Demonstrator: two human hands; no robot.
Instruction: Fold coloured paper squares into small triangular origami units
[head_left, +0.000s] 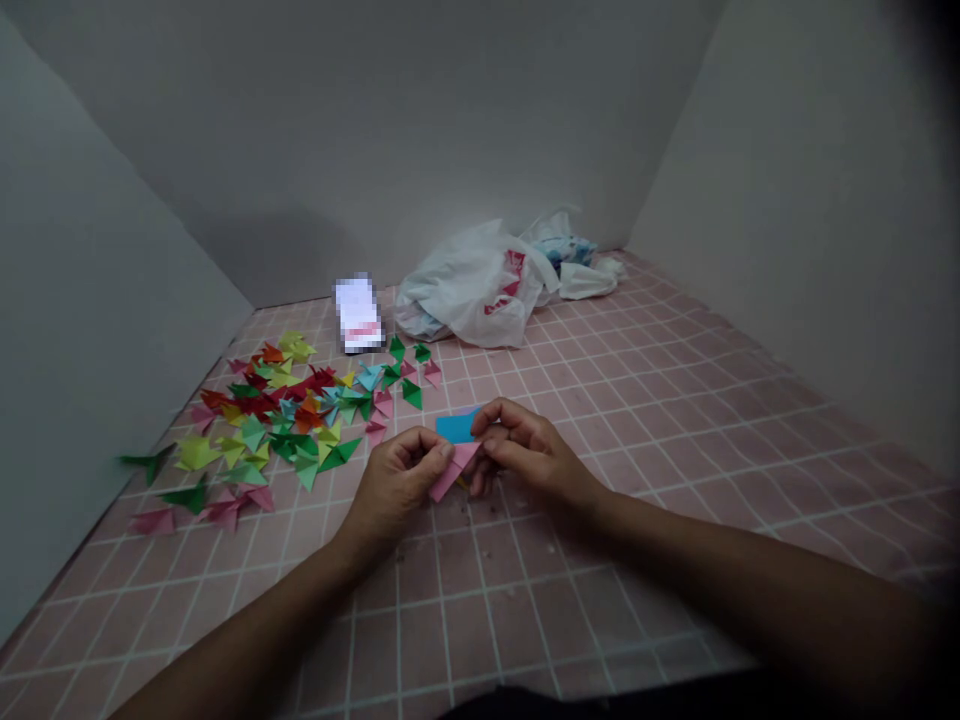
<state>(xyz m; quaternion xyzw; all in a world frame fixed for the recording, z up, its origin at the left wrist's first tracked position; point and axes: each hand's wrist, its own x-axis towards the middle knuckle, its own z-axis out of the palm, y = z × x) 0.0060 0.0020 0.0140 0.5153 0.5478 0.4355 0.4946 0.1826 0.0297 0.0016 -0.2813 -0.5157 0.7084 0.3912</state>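
My left hand [396, 480] and my right hand [525, 452] meet at the middle of a pink tiled surface [637, 420]. Both pinch a small folded pink paper piece [454, 468] between their fingertips. Just behind the fingers lies a blue paper sheet [456, 426], partly covered by my right hand. To the left spreads a pile of several folded paper triangles [285, 415] in green, red, yellow, pink and light blue.
A white plastic bag [472, 285] with red print lies at the back, with a crumpled white and blue bag [574, 255] beside it. A small blurred white card or box [358, 315] sits left of it. Grey walls close in left, back and right.
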